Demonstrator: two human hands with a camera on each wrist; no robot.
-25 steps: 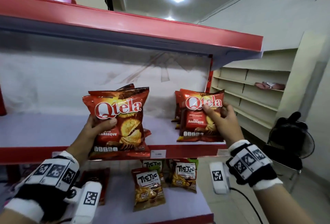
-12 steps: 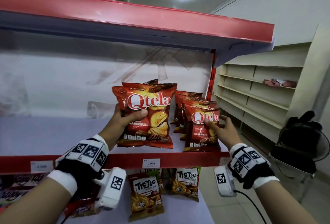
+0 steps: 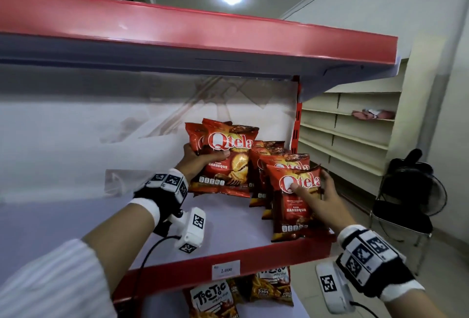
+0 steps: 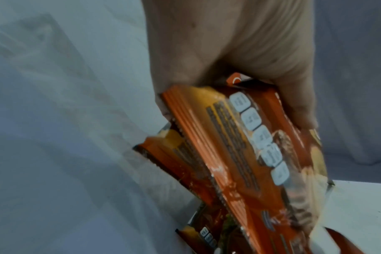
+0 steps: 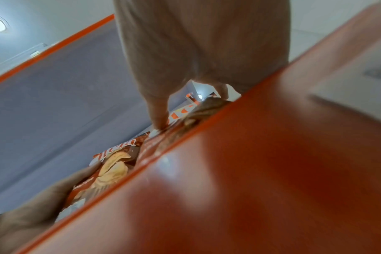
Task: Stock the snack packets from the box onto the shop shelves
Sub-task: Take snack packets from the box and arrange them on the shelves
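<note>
The left hand [image 3: 196, 161] grips two packets [image 3: 225, 163] upright over the shelf [image 3: 228, 218]. The right hand [image 3: 318, 197] pinches the front packet [image 3: 291, 206] of the row, standing at the shelf's edge.

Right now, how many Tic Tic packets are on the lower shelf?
2 show: the left packet in front, the right packet farther back; the shelf edge may hide more.

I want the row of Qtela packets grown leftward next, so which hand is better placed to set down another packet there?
Left, probably. The left hand grips a bunch of Qtela packets just left of the standing row, above bare shelf. The right hand is pinching the front packet at the row's right end.
</note>
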